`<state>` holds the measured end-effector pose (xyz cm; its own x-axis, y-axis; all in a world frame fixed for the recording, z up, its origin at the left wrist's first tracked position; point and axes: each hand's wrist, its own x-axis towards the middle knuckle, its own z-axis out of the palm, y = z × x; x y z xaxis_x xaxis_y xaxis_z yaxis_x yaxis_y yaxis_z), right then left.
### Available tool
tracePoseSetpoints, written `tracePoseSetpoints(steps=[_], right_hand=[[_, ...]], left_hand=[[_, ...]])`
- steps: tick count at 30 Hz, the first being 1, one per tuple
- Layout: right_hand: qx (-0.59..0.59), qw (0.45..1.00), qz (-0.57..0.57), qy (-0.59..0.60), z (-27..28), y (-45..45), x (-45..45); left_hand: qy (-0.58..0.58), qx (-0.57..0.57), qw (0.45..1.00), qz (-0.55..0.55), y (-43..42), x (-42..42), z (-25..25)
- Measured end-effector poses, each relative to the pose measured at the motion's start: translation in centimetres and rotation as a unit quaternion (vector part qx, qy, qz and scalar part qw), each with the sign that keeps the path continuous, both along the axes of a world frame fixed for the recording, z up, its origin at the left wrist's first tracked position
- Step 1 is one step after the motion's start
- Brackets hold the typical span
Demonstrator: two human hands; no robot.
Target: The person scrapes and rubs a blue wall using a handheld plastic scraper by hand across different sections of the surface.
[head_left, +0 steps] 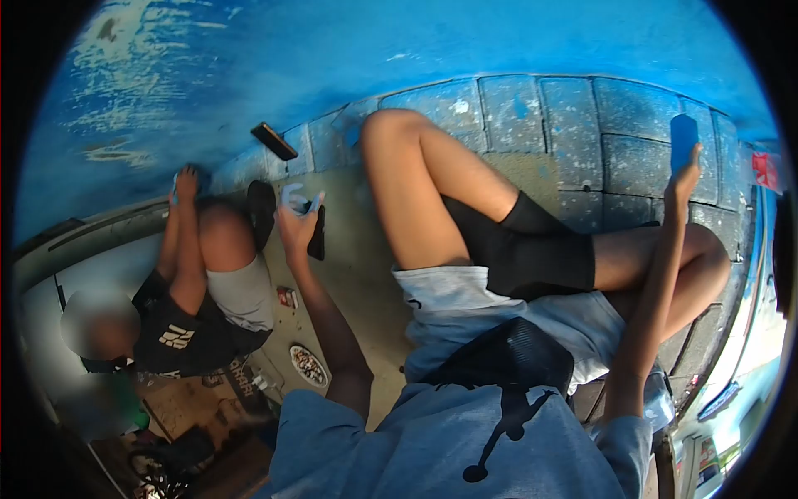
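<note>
My right hand (687, 177) is closed on the lower end of a flat blue rectangular piece (683, 141), which stands upright in front of the grey block wall; I cannot tell whether it touches the blocks. On the other side, my left hand (298, 223) is raised with its fingers curved and thumb apart. Its fingertips look pale blue, and nothing clear shows between them. Just behind that wrist is a dark, flat object (317, 239), partly hidden. A dark phone-like slab (274, 141) rests near the wall's blocks, beyond my left hand.
Another person in a black shirt (187, 333) sits at the left, hands against the blue wall (332, 41). A plate of small bits (308, 366) and a small red box (287, 297) lie on the floor (357, 291). My bent legs (416, 183) occupy the middle.
</note>
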<state>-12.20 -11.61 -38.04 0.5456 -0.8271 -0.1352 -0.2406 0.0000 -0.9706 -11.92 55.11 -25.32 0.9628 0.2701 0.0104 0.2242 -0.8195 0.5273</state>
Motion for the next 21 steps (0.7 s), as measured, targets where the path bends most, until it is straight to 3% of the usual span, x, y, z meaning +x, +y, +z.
tracePoseSetpoints(steps=[2, 5, 12, 21], right_hand=[[-0.025, 1.000, 0.000, -0.008, 0.3, 0.4, 0.3], [-0.038, 0.998, 0.007, 0.047, 0.9, 0.7, 0.4], [-0.065, 0.998, -0.010, 0.002, -0.8, -0.5, 0.1], [-0.058, 0.997, -0.002, 0.045, 0.1, -0.5, -0.1]], left_hand=[[0.088, 0.159, 0.983, 0.030, 4.2, -1.3, -0.6], [0.116, 0.229, 0.966, -0.031, 9.6, -2.8, -2.9], [0.181, 0.176, 0.967, -0.035, 11.0, -2.2, -4.8], [0.237, 0.232, 0.941, -0.062, 10.3, -1.3, -5.3]])
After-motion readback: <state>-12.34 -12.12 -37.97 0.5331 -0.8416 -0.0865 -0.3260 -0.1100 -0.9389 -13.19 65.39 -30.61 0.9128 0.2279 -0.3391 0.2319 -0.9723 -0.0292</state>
